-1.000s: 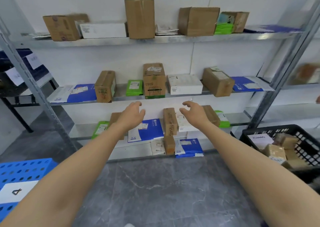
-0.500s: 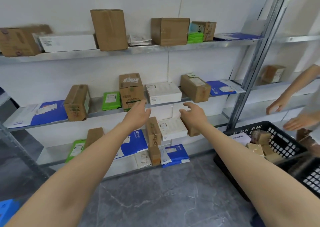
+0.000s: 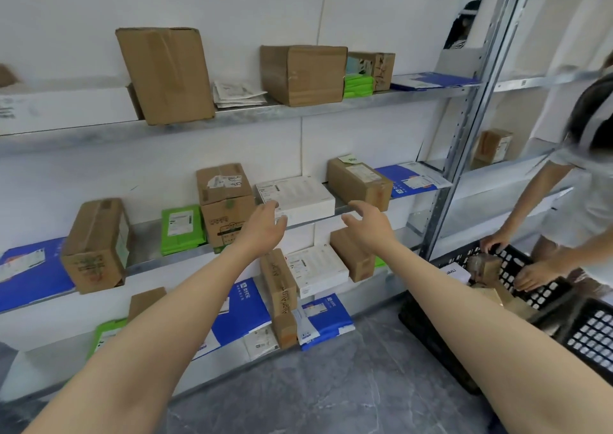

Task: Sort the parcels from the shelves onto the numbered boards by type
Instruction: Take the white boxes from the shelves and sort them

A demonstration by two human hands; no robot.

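Observation:
Both my arms stretch toward the middle shelf [image 3: 331, 223]. My left hand [image 3: 262, 226] is spread, its fingertips at the front left corner of a flat white box [image 3: 298, 194]; contact is unclear. My right hand [image 3: 368, 226] hovers with relaxed fingers just right of that box, below a brown carton [image 3: 360, 183]. Neither hand holds anything. Stacked brown cartons [image 3: 224, 201], green mailers [image 3: 181, 229] and blue envelopes [image 3: 411, 178] share this shelf. Lower down lie another white box [image 3: 315, 269] and more cartons [image 3: 278, 282].
The top shelf carries a tall carton [image 3: 166, 73], a wide carton [image 3: 303, 73] and green packs [image 3: 357, 86]. A metal upright [image 3: 464, 128] stands to the right. Another person [image 3: 577, 208] reaches into a black crate [image 3: 517, 287] of parcels on the grey floor.
I have stepped closer and turned right; the blue numbered board left the view. Both hands rose from the lower shelf to the white box on the middle shelf. The other person came into view.

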